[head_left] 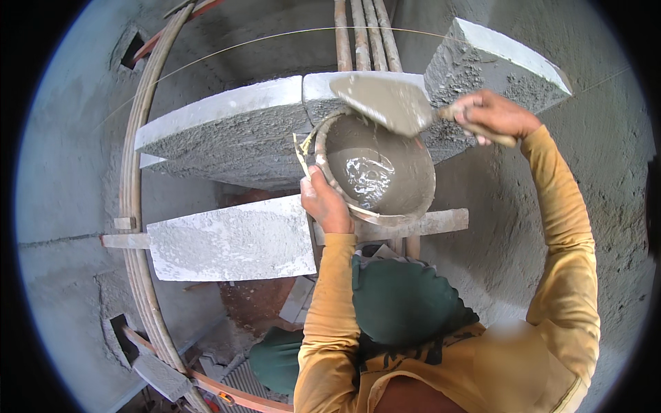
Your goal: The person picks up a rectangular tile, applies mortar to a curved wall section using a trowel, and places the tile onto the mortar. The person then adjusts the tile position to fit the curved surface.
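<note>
My left hand (326,201) is closed on the near-left rim of a bucket (432,180). Wet grey mortar (370,175) lies inside, with a shiny watery patch. A strip of pale cord shows by my left thumb. In my right hand (497,115) is the wooden handle of a trowel (385,102). Its broad blade is coated in grey mortar and hangs over the bucket's far rim, overlapping the top of a row of light blocks (227,110). The blocks' near faces are rough with mortar.
A string line (289,34) crosses above the block row. At the right end a taller block (502,69) stands on it. Left of my arm, a loose white block (231,237) rests on a plank (441,223). Bamboo poles (141,158) rise at left; others (361,34) stand behind.
</note>
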The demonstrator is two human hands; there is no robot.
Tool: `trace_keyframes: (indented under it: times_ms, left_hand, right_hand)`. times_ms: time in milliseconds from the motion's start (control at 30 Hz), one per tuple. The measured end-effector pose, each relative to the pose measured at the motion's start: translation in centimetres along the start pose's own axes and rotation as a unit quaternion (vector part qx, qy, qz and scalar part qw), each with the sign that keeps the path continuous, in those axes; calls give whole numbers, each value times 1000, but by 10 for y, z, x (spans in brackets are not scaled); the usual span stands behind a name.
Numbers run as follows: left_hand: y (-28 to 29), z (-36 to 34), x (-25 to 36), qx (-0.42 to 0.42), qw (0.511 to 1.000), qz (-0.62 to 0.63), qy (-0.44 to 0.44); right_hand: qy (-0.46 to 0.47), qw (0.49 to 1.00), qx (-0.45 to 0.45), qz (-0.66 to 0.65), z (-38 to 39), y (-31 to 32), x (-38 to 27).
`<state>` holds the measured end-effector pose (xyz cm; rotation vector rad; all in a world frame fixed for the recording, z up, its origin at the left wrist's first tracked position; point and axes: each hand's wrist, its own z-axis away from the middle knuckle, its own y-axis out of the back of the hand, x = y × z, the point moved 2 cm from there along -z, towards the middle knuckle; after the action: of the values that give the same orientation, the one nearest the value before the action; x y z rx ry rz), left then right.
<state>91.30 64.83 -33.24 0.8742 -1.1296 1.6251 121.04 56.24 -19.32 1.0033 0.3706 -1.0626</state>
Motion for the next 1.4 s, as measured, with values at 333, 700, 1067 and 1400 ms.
trace_keyframes:
  times_ms: [333, 700, 1067, 1400]
  left_hand:
    - [4, 20, 5, 8, 999, 20, 31]
    - [14, 21, -5, 2, 1000, -7, 20]
    - [8, -11, 11, -44, 999, 11, 0]
    - [-10, 24, 37, -70, 987, -129, -67]
  right_hand:
    - [240, 846, 196, 435, -148, -60, -95]
    - [292, 803, 238, 462, -193, -120, -146]
    - [166, 958, 170, 159, -7, -42, -52]
    - [41, 898, 33, 436, -42, -114, 43]
